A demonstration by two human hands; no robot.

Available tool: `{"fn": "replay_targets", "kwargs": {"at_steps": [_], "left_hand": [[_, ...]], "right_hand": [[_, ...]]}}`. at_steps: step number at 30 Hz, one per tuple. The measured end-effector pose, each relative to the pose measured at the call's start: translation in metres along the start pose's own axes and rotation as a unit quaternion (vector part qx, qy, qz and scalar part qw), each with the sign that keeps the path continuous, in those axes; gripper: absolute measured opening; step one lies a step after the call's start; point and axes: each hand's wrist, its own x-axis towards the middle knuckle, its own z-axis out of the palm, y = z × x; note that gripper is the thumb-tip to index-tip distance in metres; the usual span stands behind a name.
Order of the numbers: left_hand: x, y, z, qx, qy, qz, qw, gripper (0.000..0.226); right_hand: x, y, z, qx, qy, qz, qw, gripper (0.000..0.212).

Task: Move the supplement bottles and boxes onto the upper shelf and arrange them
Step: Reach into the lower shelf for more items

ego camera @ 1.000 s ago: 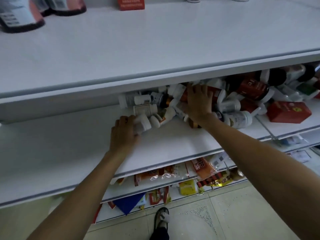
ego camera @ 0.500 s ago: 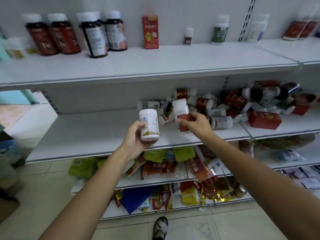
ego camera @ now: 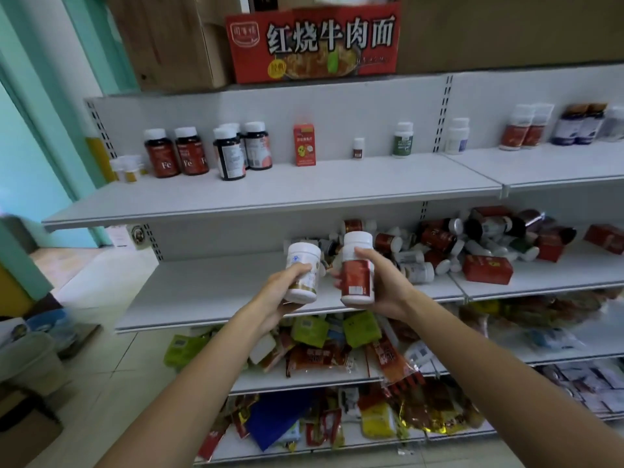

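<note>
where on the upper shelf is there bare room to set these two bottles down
The upper shelf is bare between the red box and the small bottle, between that and the green-label bottle, and along the front edge. Its left end is crowded with dark bottles. On the middle shelf a pile fills the right; the left is bare.

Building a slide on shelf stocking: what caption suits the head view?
Left hand grips a white bottle, right hand a red-labelled bottle, both upright below the partly stocked upper shelf.
</note>
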Motion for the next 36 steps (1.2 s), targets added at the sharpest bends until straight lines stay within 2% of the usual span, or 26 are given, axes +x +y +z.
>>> {"fn": "replay_targets", "kwargs": {"at_steps": [4,6,9,12,15,18,21,26,30,33,36], "left_hand": [[-0.016,0.009,0.011,-0.046,-0.025,0.008,0.999,0.015],[-0.021,0.015,0.015,-0.080,-0.044,0.006,0.996,0.018],[-0.025,0.025,0.021,-0.107,-0.072,0.012,0.992,0.023],[-0.025,0.030,0.031,-0.057,-0.082,0.042,0.994,0.022],[-0.020,0.031,0.049,-0.004,-0.074,0.088,0.993,0.031],[-0.017,0.030,0.079,0.009,-0.079,0.112,0.991,0.023],[-0.007,0.028,0.115,0.025,-0.103,0.122,0.987,0.016],[0.013,0.033,0.193,0.040,-0.153,0.121,0.980,0.019],[0.030,0.038,0.262,0.045,-0.209,0.131,0.968,0.013],[0.046,0.040,0.307,0.063,-0.244,0.158,0.955,0.015],[0.074,0.047,0.343,0.084,-0.256,0.176,0.947,0.032]], "right_hand": [[-0.015,-0.006,0.001,-0.071,0.034,-0.042,0.996,0.020],[-0.019,-0.013,-0.001,-0.069,0.054,-0.071,0.994,0.013],[-0.021,-0.026,-0.005,-0.010,0.040,-0.074,0.996,0.022],[-0.029,-0.037,-0.010,0.031,-0.003,-0.068,0.997,0.043],[-0.044,-0.044,-0.017,-0.007,-0.001,-0.093,0.996,0.040],[-0.055,-0.050,-0.034,-0.041,0.049,-0.149,0.987,0.022],[-0.073,-0.062,-0.062,-0.086,0.126,-0.197,0.968,0.014],[-0.107,-0.090,-0.125,-0.106,0.223,-0.229,0.942,0.019],[-0.125,-0.112,-0.179,-0.091,0.271,-0.239,0.928,0.011],[-0.129,-0.133,-0.220,-0.045,0.281,-0.222,0.933,0.027],[-0.117,-0.164,-0.260,-0.009,0.260,-0.235,0.937,0.048]]}}
